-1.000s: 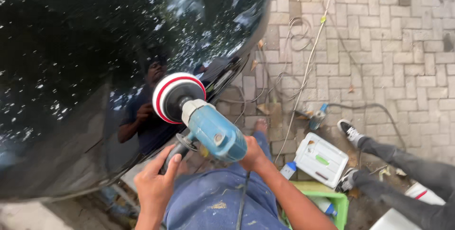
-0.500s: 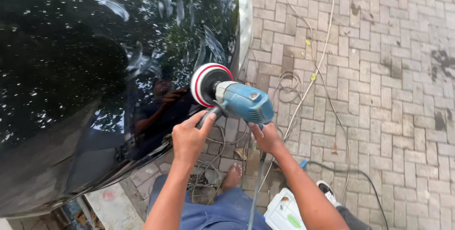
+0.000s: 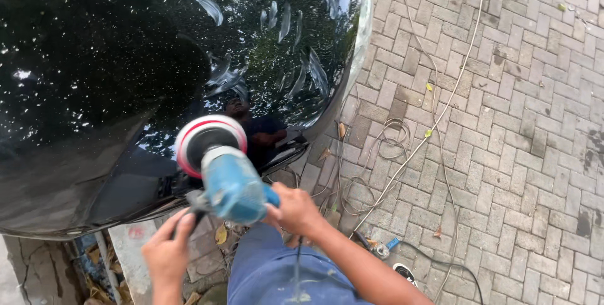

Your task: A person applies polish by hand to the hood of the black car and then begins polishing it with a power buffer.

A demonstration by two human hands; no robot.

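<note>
Two hands [image 3: 170, 251] grip one blue polisher [image 3: 229, 182] against one black car [image 3: 113, 72].

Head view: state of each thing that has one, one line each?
polisher: held in both hands, pad end toward the car panel
polishing pad: at the black panel; contact cannot be told
left hand: on the side handle
right hand: gripping the rear of the polisher body
car panel: glossy, reflecting trees, white streaks on it
cables: lying loose and partly coiled on the brick paving
</note>
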